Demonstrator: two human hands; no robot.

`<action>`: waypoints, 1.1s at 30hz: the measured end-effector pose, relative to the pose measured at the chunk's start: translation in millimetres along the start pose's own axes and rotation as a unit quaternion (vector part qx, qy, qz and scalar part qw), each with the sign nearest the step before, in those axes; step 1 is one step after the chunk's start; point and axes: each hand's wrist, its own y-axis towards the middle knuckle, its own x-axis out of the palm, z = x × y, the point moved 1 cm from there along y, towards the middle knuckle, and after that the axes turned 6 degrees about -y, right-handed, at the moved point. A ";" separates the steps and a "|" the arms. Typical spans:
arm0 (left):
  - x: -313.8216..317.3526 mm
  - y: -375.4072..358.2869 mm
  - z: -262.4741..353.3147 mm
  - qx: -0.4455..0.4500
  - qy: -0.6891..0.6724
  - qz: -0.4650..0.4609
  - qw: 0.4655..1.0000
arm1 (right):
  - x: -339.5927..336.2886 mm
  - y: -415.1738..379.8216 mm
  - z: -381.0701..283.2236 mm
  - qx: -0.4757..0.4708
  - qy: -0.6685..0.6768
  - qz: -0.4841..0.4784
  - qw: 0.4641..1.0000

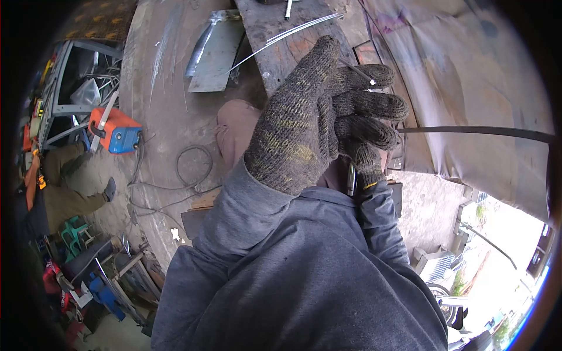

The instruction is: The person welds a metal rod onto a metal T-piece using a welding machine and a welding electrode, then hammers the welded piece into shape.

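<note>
My left hand (298,117), in a dark knitted work glove, is raised close to the camera, its fingers bent and pointing right. A dark slim strip (474,132) starts right at those fingers, widens and runs to the right edge. In front of the upper finger lies a thin rod (362,75) with a bright tip. Lower and behind is my right hand (367,165), also gloved, its fingers mostly covered by the left one; I cannot tell what it holds. Beside it shows the end of a shiny metal tube (351,179).
Thin metal rods (304,29) lie on a dark workbench (257,41), near a bent sheet-metal piece (216,61). An orange and blue machine (117,130) stands left, its cable (196,169) looping across the floor. A person's legs (76,196) are farther left. A large cloth (468,76) hangs at right.
</note>
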 end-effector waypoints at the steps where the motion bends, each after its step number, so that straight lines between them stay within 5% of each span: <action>1: 0.8 1.2 -1.2 0.000 0.002 0.006 1.000 | -0.3 -1.5 0.5 0.052 0.011 -0.033 0.998; 11: 0.8 15.3 -4.2 -0.001 0.027 0.046 0.999 | 11.3 3.4 18.3 0.076 0.067 -0.013 0.995; 13: -29.6 32.5 -5.5 0.167 0.177 -0.014 0.970 | 11.1 3.8 18.2 0.128 0.026 -0.040 0.991; 17: -69.3 66.9 12.5 0.099 0.109 -0.034 0.989 | 7.6 5.7 1.7 0.149 0.096 -0.032 0.984; 20: -91.7 90.0 23.5 0.095 0.158 0.088 0.979 | 3.6 9.4 -10.8 0.168 0.083 -0.013 0.982; 22: -98.5 97.4 28.7 0.155 0.161 0.158 0.962 | 4.4 11.0 -8.8 0.284 0.139 -0.041 0.948; 29: -96.3 79.5 43.7 0.101 0.201 0.031 0.974 | 4.2 9.0 -13.2 0.328 0.137 -0.041 0.934; 31: -86.2 72.6 56.7 0.126 0.178 -0.059 0.974 | 8.7 7.6 -4.0 0.269 0.162 -0.019 0.949; 33: -74.9 66.3 65.5 0.160 0.232 -0.041 0.958 | 8.5 7.7 -2.8 0.263 0.165 -0.010 0.951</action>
